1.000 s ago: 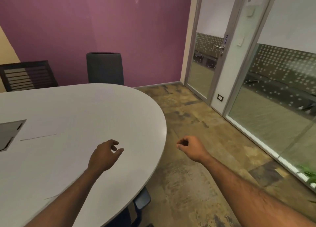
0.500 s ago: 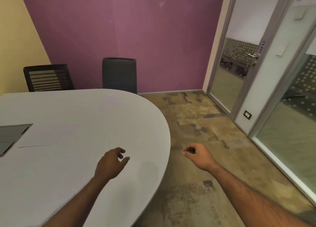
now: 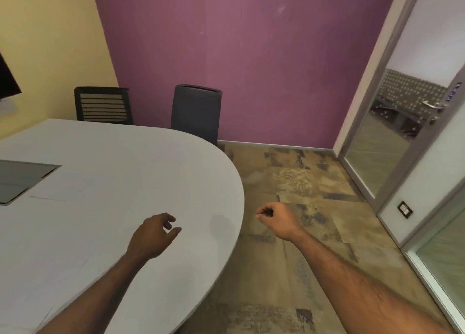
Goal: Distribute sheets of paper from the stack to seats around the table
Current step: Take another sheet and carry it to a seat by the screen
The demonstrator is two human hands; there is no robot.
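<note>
A white oval table (image 3: 125, 162) fills the left of the view. White sheets of paper (image 3: 60, 190) lie flat on it beside a grey hatch, hard to tell from the tabletop except for a faint edge line. My left hand (image 3: 153, 235) hovers over the table near its rounded end, fingers loosely curled and apart, holding nothing. My right hand (image 3: 276, 220) hangs over the floor just past the table's edge, curled into a loose fist with nothing visible in it. Another faint sheet edge (image 3: 83, 263) shows near my left forearm.
Two dark chairs stand at the far side: a slatted one (image 3: 103, 104) and a solid-backed one (image 3: 196, 109), against the yellow and purple walls. A grey cable hatch (image 3: 20, 177) is set in the tabletop. A glass door (image 3: 392, 137) and glass partition run along the right.
My view has swung left, bringing the yellow wall and both chairs further into sight and pushing the glass door to the right. Both hands keep about the same pose.
</note>
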